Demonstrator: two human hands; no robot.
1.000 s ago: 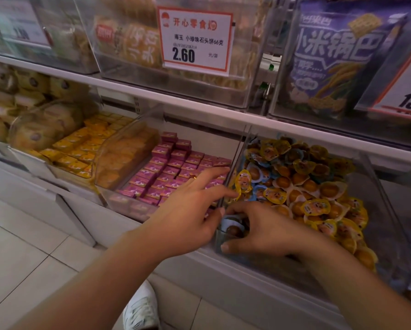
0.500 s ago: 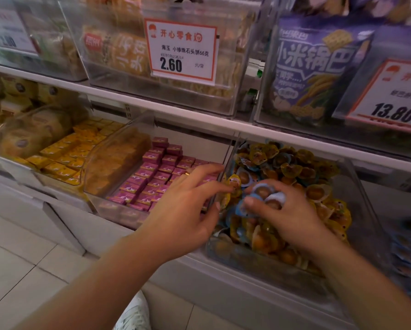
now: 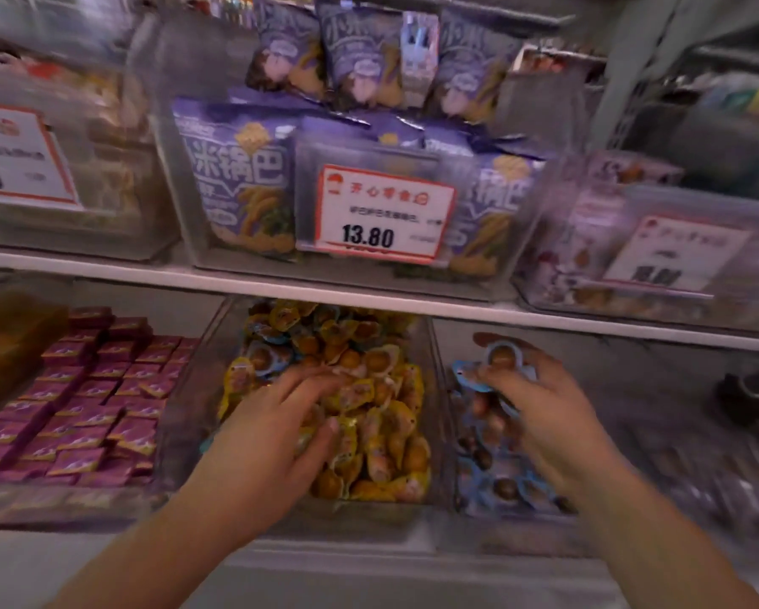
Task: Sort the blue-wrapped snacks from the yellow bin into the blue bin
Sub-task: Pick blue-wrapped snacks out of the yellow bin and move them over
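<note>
A clear bin point(image 3: 202, 415) full of yellow-wrapped snacks point(image 3: 386, 424) stands on the lower shelf, with a few blue-wrapped ones mixed in near its back left. My left hand point(image 3: 276, 437) lies in this pile, fingers spread over the wrappers. To its right is the bin point(image 3: 446, 432) holding blue-wrapped snacks point(image 3: 501, 487). My right hand point(image 3: 544, 415) is above that bin and grips several blue-wrapped snacks point(image 3: 501, 358). The view is blurred.
Pink boxed snacks point(image 3: 87, 397) fill the bin to the left. The shelf above point(image 3: 369, 296) carries purple snack bags point(image 3: 237, 178) and a price tag reading 13.80 point(image 3: 382, 213). A dark object point(image 3: 747, 393) lies at the far right.
My right hand lifted blue-wrapped snacks out of the yellow pile and carried them right, over the blue bin. My left hand moved into the yellow pile. The camera swung right and up.
</note>
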